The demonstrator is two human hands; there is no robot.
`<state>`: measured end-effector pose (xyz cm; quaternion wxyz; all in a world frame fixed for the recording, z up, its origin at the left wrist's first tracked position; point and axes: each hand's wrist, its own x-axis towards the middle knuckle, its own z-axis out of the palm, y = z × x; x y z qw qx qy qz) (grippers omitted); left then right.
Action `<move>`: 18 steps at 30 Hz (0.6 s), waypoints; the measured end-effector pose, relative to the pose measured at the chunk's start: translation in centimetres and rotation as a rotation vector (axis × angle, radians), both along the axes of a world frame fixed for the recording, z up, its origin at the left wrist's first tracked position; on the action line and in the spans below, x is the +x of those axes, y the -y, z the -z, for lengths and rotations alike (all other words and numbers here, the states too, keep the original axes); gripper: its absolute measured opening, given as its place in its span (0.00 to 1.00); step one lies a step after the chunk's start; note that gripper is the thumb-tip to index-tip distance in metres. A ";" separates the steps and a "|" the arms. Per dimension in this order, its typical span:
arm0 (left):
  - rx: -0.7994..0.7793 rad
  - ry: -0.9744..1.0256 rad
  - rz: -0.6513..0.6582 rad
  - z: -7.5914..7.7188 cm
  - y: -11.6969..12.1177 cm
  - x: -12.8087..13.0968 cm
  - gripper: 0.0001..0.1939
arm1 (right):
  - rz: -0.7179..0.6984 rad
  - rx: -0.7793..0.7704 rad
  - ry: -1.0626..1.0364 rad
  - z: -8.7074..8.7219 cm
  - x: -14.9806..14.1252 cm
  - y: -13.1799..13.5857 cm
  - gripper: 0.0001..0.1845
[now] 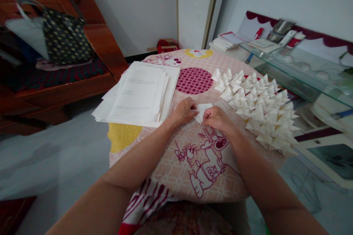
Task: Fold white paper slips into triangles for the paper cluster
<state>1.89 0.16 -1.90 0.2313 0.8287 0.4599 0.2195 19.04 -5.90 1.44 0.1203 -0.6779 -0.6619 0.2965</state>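
Between my hands, low over the table, is a small piece of folded white paper [204,109], narrowing to a point toward me. My left hand [186,110] pinches its left side. On the right side, my right hand [216,118] is closed with its fingertips on the paper's edge. A stack of printed white sheets [138,91] lies to the left of my left hand. Right of my right hand stand rows of pointed folded paper pieces [256,102], packed close together. The finer creases of the held paper are hidden by my fingers.
A patterned cloth [176,161] covers the round table. Beyond the folded pieces is a glass shelf [300,69] carrying cups and small items, with a pile of booklets [227,40] beside it. A wooden bench [102,47] with a dotted bag [64,36] stands at the left.
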 end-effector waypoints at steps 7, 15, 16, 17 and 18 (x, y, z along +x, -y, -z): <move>-0.010 -0.017 -0.004 0.1 0.0 0.1 0.02 | -0.016 0.008 0.009 0.3 0.1 -0.1 0.02; -0.012 -0.029 -0.030 0.0 0.1 0.3 0.02 | -0.013 0.031 0.009 0.4 0.2 0.0 0.03; -0.011 -0.029 -0.029 0.0 0.1 0.3 0.02 | -0.013 0.031 0.007 0.4 0.1 0.0 0.03; -0.012 -0.027 -0.028 0.0 0.1 0.2 0.02 | -0.012 0.029 0.006 0.3 0.1 0.0 0.03; -0.014 -0.024 -0.027 0.0 0.1 0.2 0.02 | -0.011 0.026 0.004 0.2 0.1 0.0 0.03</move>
